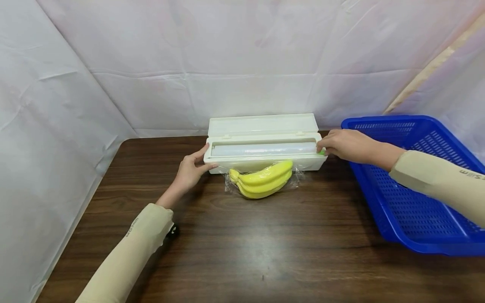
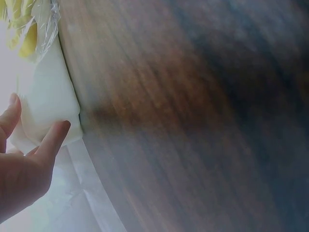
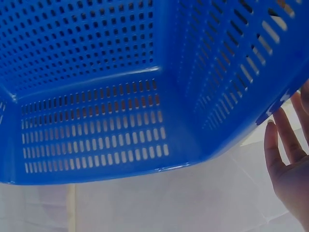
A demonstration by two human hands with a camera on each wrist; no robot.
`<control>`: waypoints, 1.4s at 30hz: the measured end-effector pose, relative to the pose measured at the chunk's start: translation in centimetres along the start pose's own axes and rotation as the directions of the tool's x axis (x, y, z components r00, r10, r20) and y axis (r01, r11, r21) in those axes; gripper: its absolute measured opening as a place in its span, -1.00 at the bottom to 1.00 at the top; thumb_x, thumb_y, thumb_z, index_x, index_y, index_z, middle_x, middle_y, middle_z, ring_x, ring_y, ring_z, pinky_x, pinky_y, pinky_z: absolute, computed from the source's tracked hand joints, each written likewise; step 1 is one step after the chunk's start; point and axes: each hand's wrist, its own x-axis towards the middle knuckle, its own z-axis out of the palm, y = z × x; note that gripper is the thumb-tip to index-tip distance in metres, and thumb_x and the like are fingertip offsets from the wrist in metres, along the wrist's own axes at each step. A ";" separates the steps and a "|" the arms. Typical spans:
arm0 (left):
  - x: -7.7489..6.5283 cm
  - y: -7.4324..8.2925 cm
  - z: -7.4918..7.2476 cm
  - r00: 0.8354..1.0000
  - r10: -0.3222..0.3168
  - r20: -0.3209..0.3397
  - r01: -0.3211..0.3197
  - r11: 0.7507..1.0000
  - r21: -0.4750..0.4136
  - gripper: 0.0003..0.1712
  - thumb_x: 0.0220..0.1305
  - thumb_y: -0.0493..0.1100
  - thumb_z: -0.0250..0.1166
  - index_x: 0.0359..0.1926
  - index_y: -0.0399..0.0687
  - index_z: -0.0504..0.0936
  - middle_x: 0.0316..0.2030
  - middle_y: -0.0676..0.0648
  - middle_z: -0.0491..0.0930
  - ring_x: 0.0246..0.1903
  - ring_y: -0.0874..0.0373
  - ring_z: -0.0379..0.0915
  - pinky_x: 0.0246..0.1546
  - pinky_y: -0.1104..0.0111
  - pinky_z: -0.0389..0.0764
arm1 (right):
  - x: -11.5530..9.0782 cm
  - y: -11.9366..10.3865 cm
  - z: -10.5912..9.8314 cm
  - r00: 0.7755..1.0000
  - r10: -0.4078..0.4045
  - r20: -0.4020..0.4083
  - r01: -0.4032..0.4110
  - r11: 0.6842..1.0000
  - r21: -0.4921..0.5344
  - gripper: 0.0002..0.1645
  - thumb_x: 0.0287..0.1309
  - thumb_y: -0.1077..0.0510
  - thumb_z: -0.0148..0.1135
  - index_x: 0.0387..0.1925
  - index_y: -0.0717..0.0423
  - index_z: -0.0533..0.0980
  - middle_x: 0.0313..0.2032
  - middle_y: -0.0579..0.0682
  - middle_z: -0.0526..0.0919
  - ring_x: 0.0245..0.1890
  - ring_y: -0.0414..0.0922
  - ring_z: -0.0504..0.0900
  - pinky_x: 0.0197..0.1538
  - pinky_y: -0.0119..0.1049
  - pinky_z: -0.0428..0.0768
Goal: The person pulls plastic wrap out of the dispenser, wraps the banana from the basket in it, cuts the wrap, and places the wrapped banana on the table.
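Observation:
A white cling film dispenser (image 1: pixel 310 164) stands on the table with its lid (image 1: pixel 263 125) tipped back and a roll of film (image 1: pixel 261 149) inside. My left hand (image 1: pixel 189 170) holds the dispenser's left end, thumb and fingers spread around the corner. At the right end, the fingertips of my right hand (image 1: pixel 348 145) pinch a small green slide cutter (image 1: pixel 322 152), mostly covered by them. Yellow bananas (image 1: pixel 263 181) lie against the front of the dispenser, with clear film (image 1: pixel 297 179) over and around them. The left wrist view shows the dispenser's end (image 2: pixel 50 94) between my fingers.
A blue perforated basket (image 1: pixel 428 248) stands on the right, under my right forearm. White sheeting (image 1: pixel 246 92) hangs behind and to the left of the dark wooden table (image 1: pixel 227 261). Something small and black (image 1: pixel 173 231) shows by my left sleeve.

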 end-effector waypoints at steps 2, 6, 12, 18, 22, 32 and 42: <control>0.0 0.0 0.0 1.000 0.000 0.001 0.000 1.000 0.002 -0.08 0.39 -0.11 0.47 0.64 0.14 0.21 0.55 -0.09 0.29 0.53 -0.10 0.25 0.35 -0.07 0.51 | 0.0 -0.1 0.0 1.000 -0.009 -0.006 0.009 1.000 0.003 -0.76 0.33 0.32 0.40 -0.14 -0.12 0.73 -0.25 -0.11 0.72 -0.22 -0.07 0.66 -0.26 -0.06 0.64; -0.1 0.1 0.0 1.000 -0.001 0.003 0.001 1.000 0.002 -0.08 0.39 -0.11 0.47 0.64 0.14 0.21 0.56 -0.09 0.28 0.53 -0.10 0.25 0.33 -0.06 0.52 | 0.2 -0.2 0.0 1.000 -0.001 -0.001 0.001 1.000 0.000 -0.73 0.31 0.34 0.41 -0.16 -0.13 0.73 -0.27 -0.13 0.72 -0.24 -0.08 0.65 -0.26 -0.06 0.65; 0.3 0.6 0.2 1.000 -0.001 0.018 0.000 1.000 0.021 -0.08 0.41 -0.12 0.46 0.64 0.11 0.20 0.57 -0.08 0.25 0.51 -0.08 0.28 0.23 0.04 0.56 | 0.3 -0.3 -0.3 0.999 0.030 0.029 -0.029 0.999 -0.015 -0.73 0.27 0.35 0.44 -0.19 -0.12 0.73 -0.28 -0.12 0.72 -0.24 -0.07 0.65 -0.26 -0.05 0.66; 0.5 0.9 0.1 0.999 -0.008 0.032 0.006 0.998 0.061 -0.09 0.42 -0.11 0.45 0.64 0.07 0.19 0.58 -0.10 0.23 0.51 -0.11 0.29 0.15 0.06 0.58 | 1.8 -0.7 -1.4 0.984 0.068 0.164 -0.065 0.998 -0.021 -0.80 0.21 0.28 0.52 -0.20 -0.08 0.76 -0.33 -0.10 0.72 -0.38 -0.16 0.62 -0.34 -0.11 0.64; 0.7 1.0 0.1 0.999 -0.001 0.039 -0.003 0.996 0.084 -0.09 0.43 -0.12 0.44 0.65 0.02 0.17 0.59 -0.11 0.20 0.51 -0.12 0.29 0.28 -0.03 0.56 | 3.6 -1.0 -3.1 0.950 0.096 0.297 -0.097 0.995 -0.012 -0.89 0.26 0.22 0.49 -0.21 -0.06 0.77 -0.27 -0.10 0.77 -0.32 -0.15 0.67 -0.26 -0.06 0.68; 0.5 1.6 -0.2 0.997 0.010 0.079 -0.023 0.985 0.172 -0.06 0.48 -0.03 0.39 0.67 -0.02 0.07 0.56 -0.24 0.22 0.51 -0.20 0.25 0.32 -0.09 0.50 | 5.5 -2.9 -6.8 0.956 0.119 0.268 -0.149 0.984 0.096 -0.74 0.37 0.17 0.42 0.03 0.17 0.72 0.07 0.21 0.75 -0.07 0.13 0.72 0.02 0.10 0.67; -0.6 2.2 -0.7 0.994 -0.053 0.095 0.027 0.968 0.250 0.04 0.51 -0.01 0.36 0.71 -0.04 -0.11 0.59 -0.35 0.14 0.58 -0.28 0.06 0.47 -0.20 0.28 | 2.9 -5.9 -7.4 0.959 0.284 0.019 -0.282 0.938 0.203 -0.56 0.46 0.13 0.35 0.27 0.17 0.59 0.17 0.27 0.69 0.07 0.27 0.70 0.06 0.20 0.63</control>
